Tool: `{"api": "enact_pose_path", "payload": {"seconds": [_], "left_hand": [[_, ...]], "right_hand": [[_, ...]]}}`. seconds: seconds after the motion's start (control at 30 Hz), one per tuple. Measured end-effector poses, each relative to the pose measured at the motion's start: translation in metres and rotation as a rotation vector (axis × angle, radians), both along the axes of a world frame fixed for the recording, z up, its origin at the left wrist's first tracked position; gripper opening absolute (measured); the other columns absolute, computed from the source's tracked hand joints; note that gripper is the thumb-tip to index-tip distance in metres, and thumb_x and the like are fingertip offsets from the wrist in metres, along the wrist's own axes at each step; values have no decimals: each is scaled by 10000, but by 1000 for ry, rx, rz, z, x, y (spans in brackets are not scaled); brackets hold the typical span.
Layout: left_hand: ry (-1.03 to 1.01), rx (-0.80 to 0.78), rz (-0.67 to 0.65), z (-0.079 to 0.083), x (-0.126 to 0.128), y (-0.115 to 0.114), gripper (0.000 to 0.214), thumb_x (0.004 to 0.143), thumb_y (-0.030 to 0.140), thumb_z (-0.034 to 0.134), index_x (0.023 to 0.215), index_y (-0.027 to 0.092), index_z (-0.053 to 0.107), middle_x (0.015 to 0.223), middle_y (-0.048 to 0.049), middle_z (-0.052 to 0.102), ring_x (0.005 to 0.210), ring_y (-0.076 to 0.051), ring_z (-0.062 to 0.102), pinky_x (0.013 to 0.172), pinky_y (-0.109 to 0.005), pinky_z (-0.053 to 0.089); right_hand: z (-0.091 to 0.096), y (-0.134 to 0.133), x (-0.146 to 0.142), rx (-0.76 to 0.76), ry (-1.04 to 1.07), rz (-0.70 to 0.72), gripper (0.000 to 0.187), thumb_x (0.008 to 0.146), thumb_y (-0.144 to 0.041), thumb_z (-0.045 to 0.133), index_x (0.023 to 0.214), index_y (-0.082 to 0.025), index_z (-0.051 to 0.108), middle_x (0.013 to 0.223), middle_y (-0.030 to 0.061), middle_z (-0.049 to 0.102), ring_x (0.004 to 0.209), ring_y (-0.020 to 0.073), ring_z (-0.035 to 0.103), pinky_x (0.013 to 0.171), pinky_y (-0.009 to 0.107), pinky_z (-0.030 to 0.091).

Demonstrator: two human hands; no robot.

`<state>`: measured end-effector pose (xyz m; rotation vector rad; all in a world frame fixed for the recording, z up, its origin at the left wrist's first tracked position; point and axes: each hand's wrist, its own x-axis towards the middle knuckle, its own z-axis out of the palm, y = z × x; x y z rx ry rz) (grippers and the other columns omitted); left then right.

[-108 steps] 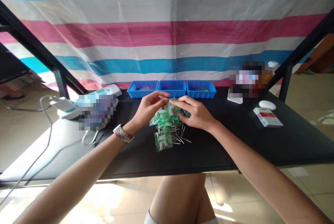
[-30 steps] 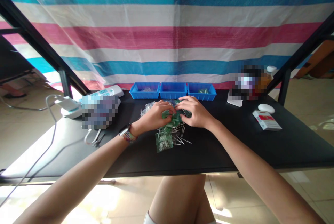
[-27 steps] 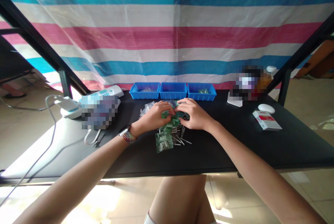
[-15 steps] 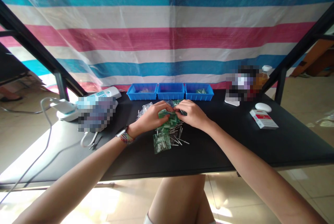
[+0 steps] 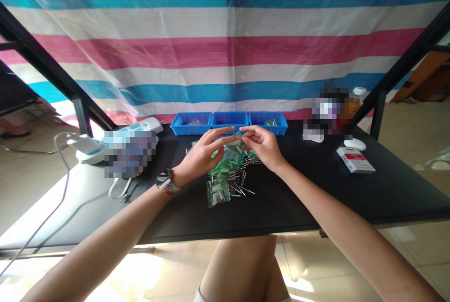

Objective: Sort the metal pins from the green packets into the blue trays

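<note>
While the left hand (image 5: 202, 155) hangs spread over packets (image 5: 228, 162), the right hand's (image 5: 266, 148) grip is unclear; red label (image 5: 356, 156) illegible.

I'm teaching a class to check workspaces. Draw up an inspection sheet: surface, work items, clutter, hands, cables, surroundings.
Surface: black tabletop.
Work items: green packets and loose metal pins heaped mid-table; three blue bins in a row behind, small pieces in the outer two.
Clutter: white power strip at left; red-and-white box and white oval object at right.
Hands: left hand open, fingers spread; right hand fingertips close together, grip unclear.
Cables: pale cable runs from the white adapter out of view at left.
Surroundings: striped sheet behind, black frame at both sides, tiled floor.
</note>
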<state>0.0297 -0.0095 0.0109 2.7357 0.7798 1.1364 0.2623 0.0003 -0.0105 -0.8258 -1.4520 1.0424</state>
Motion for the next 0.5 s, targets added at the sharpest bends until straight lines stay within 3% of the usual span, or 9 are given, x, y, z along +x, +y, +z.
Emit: {"api": "enact_pose_path", "payload": {"seconds": [0.13,0.23,0.3,0.4,0.5], "left_hand": [[53,101,21,3,-1,-3,379,1018,163,564,1353,292,687,1432,-89,671,1359,-281,583,1144,-497,455],[-82,5,88,0,0,-4,208,1018,290,632,1174,234,757,1143,-85,778,1092,-249,690,994,-412,519],[-209,-142,160,-2,2,-4,216,1017,372,645,1027,196,772,950,-65,777,882,-205,689,832,-334,525],[-357,-405,176,-3,6,-3,336,1001,471,659,901,166,759,839,-49,750,759,-170,647,690,-274,474],[-444,-596,139,-1,8,-3,412,957,543,697,850,147,739,723,-20,684,632,-130,557,567,-245,380]], "right_hand": [[5,-3,0,-168,121,78,435,773,-458,867,1127,-239,741,865,16,732,777,203,715,684,344,650],[6,-7,-2,-158,91,121,379,842,-456,804,1138,-230,734,865,28,727,750,211,727,692,383,669],[5,-9,-1,-35,17,59,358,917,-432,720,1215,-234,716,973,60,740,787,219,743,728,403,677],[5,-14,1,345,-206,-121,482,962,-315,660,1441,-299,613,1286,103,696,1020,248,744,913,444,659],[9,-18,3,697,-509,-191,608,966,-210,651,1543,-356,526,1556,94,550,1390,309,580,1160,549,521]]}}
